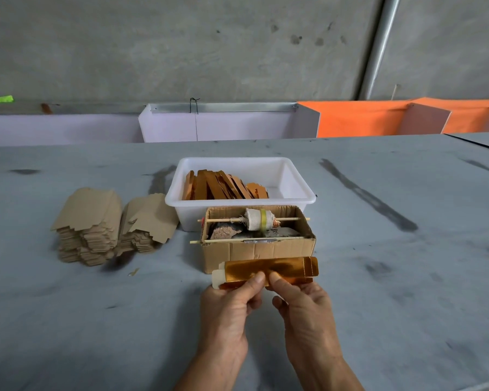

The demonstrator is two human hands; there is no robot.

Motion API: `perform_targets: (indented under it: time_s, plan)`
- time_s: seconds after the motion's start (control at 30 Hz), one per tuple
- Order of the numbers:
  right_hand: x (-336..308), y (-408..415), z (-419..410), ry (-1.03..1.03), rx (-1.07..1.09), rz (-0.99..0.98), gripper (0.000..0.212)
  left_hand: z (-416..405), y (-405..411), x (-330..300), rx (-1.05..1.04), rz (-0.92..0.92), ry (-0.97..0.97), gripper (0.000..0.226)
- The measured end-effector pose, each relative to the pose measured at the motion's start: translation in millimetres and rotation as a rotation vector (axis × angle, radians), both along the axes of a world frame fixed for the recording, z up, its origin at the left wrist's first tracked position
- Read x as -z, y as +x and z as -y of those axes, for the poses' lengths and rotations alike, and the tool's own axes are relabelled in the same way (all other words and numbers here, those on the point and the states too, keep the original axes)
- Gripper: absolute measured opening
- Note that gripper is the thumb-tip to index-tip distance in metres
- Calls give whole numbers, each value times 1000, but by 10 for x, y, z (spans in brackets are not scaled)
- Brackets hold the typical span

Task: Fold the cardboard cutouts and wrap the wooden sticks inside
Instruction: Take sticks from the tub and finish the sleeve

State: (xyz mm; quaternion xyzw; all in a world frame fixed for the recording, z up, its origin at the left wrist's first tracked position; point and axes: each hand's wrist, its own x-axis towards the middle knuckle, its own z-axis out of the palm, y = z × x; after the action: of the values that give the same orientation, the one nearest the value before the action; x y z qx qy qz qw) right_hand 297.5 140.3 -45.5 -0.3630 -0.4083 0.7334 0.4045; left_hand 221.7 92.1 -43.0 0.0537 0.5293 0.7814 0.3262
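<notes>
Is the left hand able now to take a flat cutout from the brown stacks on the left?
Probably not at once: the left hand and the right hand both pinch the gold cutout. The table toward the stacks looks unobstructed.

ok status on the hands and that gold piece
Left hand and right hand both pinch the shiny gold folded cardboard cutout. Brown corrugated cardboard box directly behind.

A shiny gold cardboard cutout — partly folded, lengthwise — lies level before the brown box; flat cutout stacks lie left.
</notes>
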Motion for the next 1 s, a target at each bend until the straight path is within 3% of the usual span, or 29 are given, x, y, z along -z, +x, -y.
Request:
perform_targets:
  time_s: [0.2,0.33,0.47,0.63,0.7,0.8,1.0]
  plan:
    - [-39,-5,-2,21,3,67,15,17,-69,1,27,63,-24,6]
    - [-108,20,-106,-45,4,85,20,50,-129,-13,81,73,-23,19]
    - [-153,11,-190,-76,15,126,22,97,-194,-57,79,57,-7,9]
    - [-249,-43,-225,-138,-146,41,12,83,-255,-113,27,50,9,9]
    - [-267,-82,-207,-89,-191,82,19,62,-256,-135,23,33,21,8]
    - [-305,-158,-218,4,-141,171,8,34,-279,-159,19,-10,15,6]
    - [-497,-375,-334,40,-105,116,9,-82,-434,-297,-76,-21,23,7]
